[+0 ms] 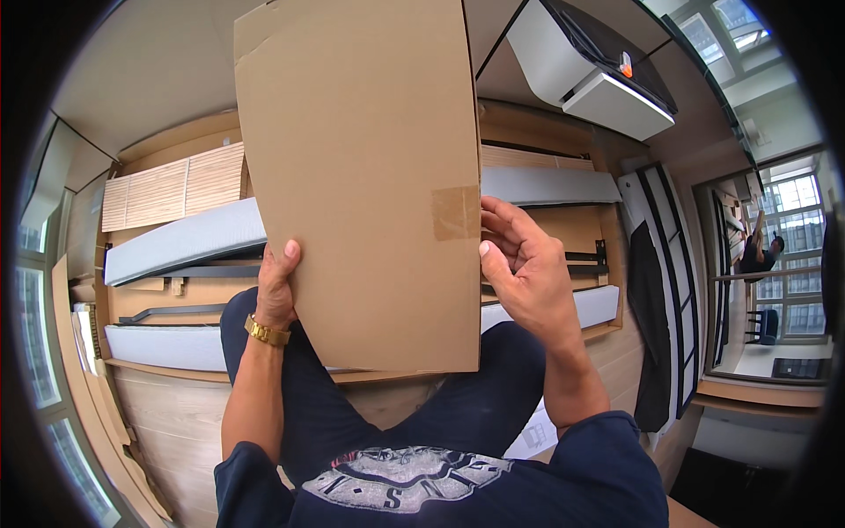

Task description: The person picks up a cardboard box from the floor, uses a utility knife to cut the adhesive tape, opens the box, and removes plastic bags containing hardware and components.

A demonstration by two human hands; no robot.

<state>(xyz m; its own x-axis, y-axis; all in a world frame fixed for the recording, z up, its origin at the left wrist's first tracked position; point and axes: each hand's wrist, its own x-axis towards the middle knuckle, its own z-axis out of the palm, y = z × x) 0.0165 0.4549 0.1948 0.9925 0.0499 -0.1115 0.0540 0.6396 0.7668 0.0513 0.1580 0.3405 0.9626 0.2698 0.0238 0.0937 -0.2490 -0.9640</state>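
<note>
Dark navy sleeves and a printed dark shirt (405,480) are being seen closest to the lens, along the bottom edge, with both forearms coming up from there. So basically a big flat sheet of plain brown corrugated cardboard (361,176) is being held upright in the middle of the view, its lower edge sitting just above the person's dark-trousered knees (387,387).

Its left edge is being gripped by the left hand (277,295): thumb pressed flat on the front face, the other fingers wrapped behind and hidden, so how tightly they're closed can't be told. A gold metal wristwatch (267,332) is being worn on that wrist.

At the right edge, the right hand (524,277) is being held half curled, thumb tip touching the cardboard's edge just below a square patch of brown tape (455,212); fingers are bent loosely, not clamped around anything.

Behind the sheet, pale wooden slats (172,189) and long grey padded panels (180,242) are being seen lying in a wooden frame. A white appliance (585,66) is showing at upper right.
</note>
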